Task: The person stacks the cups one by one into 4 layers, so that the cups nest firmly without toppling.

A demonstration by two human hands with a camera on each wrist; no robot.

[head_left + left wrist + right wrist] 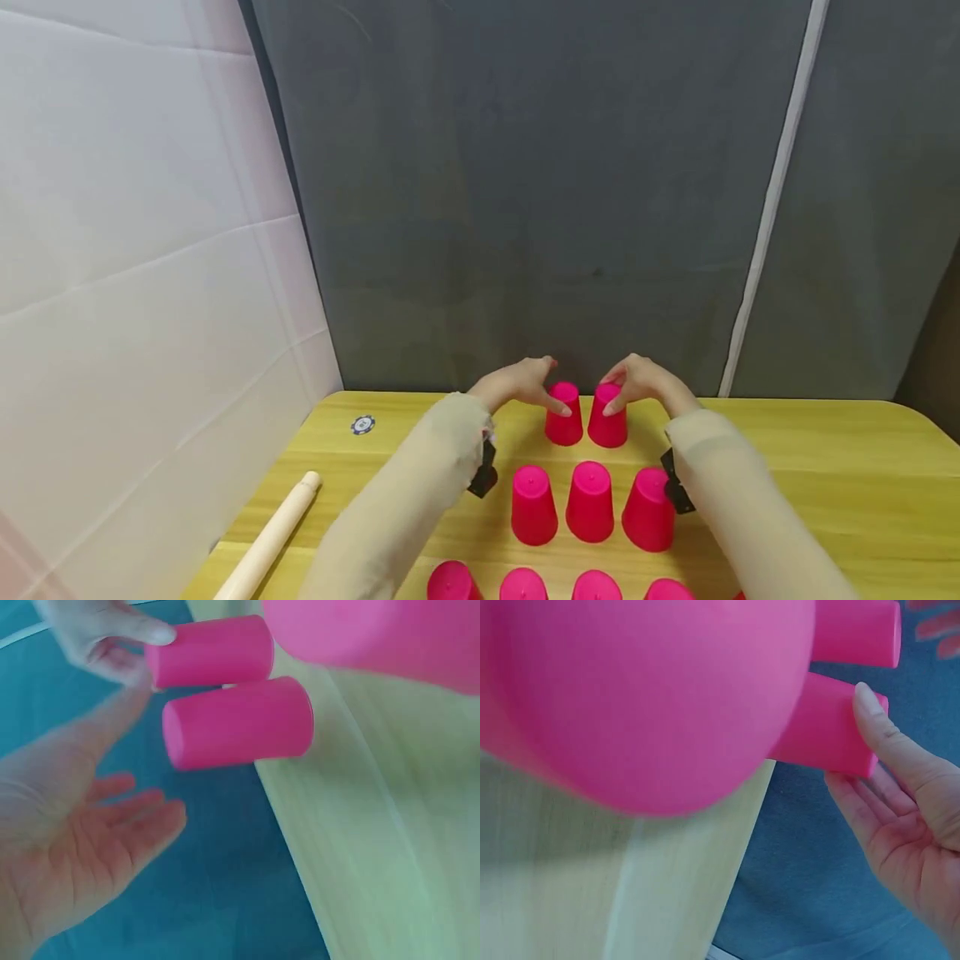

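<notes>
Pink plastic cups stand upside down in rows on a yellow wooden table [825,467]. The back row has two, side by side: a left cup [564,417] and a right cup [608,427]. My left hand [528,383] hovers at the left cup [240,724] with palm open and fingers straight [142,817], a fingertip near its top. My right hand [637,379] mirrors it, its thumb [874,720] touching the right cup [829,731]. Three cups [590,502] make the middle row. Several more [522,585] line the front edge.
A wooden rolling pin [270,537] lies at the table's left front. A small poker chip [362,425] sits at the back left corner. A grey fabric backdrop [525,208] hangs right behind the table, and a white panel [135,250] stands at the left.
</notes>
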